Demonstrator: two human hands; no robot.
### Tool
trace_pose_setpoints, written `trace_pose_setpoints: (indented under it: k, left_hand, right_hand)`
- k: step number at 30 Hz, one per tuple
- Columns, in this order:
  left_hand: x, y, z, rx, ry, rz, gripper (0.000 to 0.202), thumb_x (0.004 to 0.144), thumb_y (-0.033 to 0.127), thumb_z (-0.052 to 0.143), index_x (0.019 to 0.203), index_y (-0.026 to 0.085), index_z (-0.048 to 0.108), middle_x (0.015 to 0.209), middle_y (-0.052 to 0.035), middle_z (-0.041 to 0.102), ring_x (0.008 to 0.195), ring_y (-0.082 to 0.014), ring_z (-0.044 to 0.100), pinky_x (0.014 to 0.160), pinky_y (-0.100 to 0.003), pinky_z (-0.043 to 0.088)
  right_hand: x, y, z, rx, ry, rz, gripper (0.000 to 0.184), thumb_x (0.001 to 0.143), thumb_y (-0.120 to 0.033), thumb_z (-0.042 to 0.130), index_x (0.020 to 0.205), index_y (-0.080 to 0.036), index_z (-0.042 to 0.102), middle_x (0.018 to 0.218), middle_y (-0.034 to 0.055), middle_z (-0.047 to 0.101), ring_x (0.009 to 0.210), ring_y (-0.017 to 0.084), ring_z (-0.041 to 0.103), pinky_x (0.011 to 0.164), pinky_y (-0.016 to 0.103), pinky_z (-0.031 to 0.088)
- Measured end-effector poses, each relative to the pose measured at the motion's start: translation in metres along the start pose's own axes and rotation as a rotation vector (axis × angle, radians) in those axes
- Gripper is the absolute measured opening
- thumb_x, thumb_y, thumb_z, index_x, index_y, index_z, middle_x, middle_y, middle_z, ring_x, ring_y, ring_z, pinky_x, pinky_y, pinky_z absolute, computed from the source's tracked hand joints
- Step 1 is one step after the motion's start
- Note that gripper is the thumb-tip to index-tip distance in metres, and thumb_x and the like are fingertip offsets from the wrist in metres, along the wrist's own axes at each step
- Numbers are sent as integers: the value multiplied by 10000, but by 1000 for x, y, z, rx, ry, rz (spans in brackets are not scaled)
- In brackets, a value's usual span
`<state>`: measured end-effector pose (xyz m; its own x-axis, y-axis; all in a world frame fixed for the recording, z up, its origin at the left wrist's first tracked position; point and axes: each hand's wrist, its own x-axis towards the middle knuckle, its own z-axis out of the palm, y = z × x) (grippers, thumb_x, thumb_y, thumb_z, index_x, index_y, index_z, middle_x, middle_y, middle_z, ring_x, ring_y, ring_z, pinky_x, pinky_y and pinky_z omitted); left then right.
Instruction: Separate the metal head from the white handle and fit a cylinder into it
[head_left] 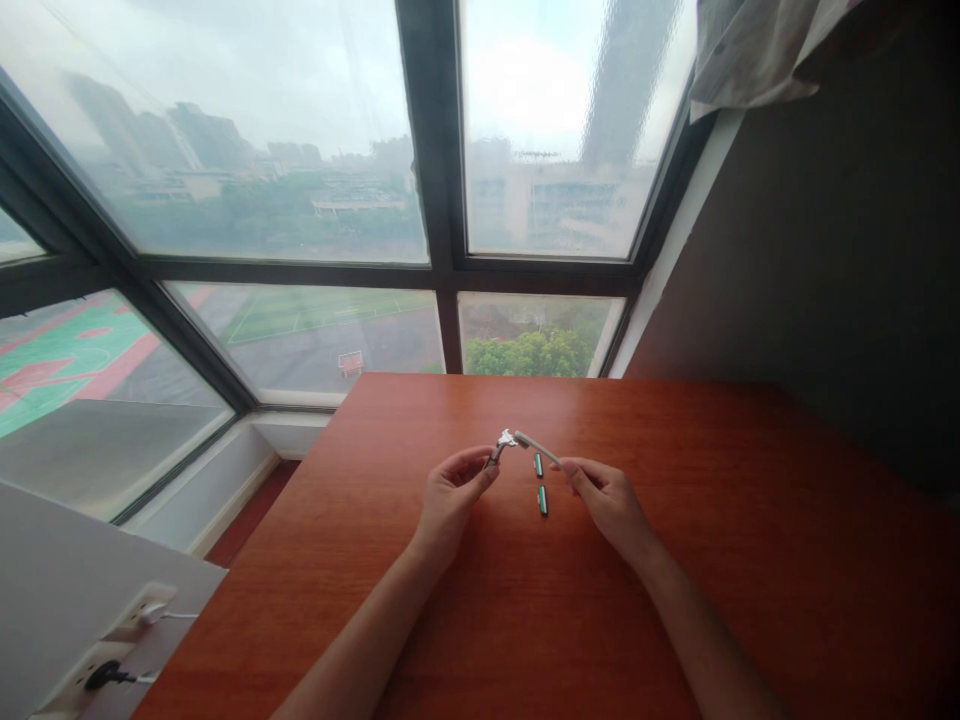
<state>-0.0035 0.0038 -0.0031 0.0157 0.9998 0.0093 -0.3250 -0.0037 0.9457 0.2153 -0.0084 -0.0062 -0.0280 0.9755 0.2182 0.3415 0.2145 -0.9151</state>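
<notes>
My left hand is closed around the handle of a silvery razor, whose bright metal head points up and away from me. Between the thumb and fingers of my right hand is a pale, slim toothbrush. Its brush end reaches left to the razor's head; whether the bristles touch the metal is too small to tell. Below the brush, two razor cartridges with green strips lie on the wood: a farther cartridge and a nearer cartridge.
The reddish-brown wooden table extends beneath both arms. Dark window frames rise behind its far edge. Plugs with cords sit in a wall socket at lower left, beside the table. Pale cloth hangs at upper right.
</notes>
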Motion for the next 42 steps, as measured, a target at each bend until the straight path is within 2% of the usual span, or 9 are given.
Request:
trace_pose_setpoints:
  k: [12,24,34,42]
  left_hand:
    - [-2,6,5,1,72,37,252,617,177,799,862,174,740,824,-28,743,748,-124,638,700,-204,487]
    - [-1,5,3,7,54,31,272,612,195,804,875,175,738,842,-36,744,765,-134,647,712,-214,503]
    - [-2,6,3,106,53,96,229,632,224,787,849,170,740,822,-37,730,768,-159,644,702,-239,511]
    - [0,7,3,107,116,88,279,604,252,798,866,170,746,840,-52,740,760,-169,653,725,-268,508]
  right_hand:
    - [0,1,2,74,-63,40,443,889,-484,470,918,-119,719,575,-24,401,540,113,386,507,238,277]
    - [0,-2,2,157,-74,82,445,879,-510,473,854,-128,702,556,-26,411,525,111,380,500,240,284]
    - [0,-6,2,159,-106,80,467,884,-529,454,834,-125,683,549,-26,412,520,107,372,497,240,285]
    - [0,-5,1,146,-107,85,467,878,-532,460,826,-126,687,553,-27,403,514,106,365,485,234,277]
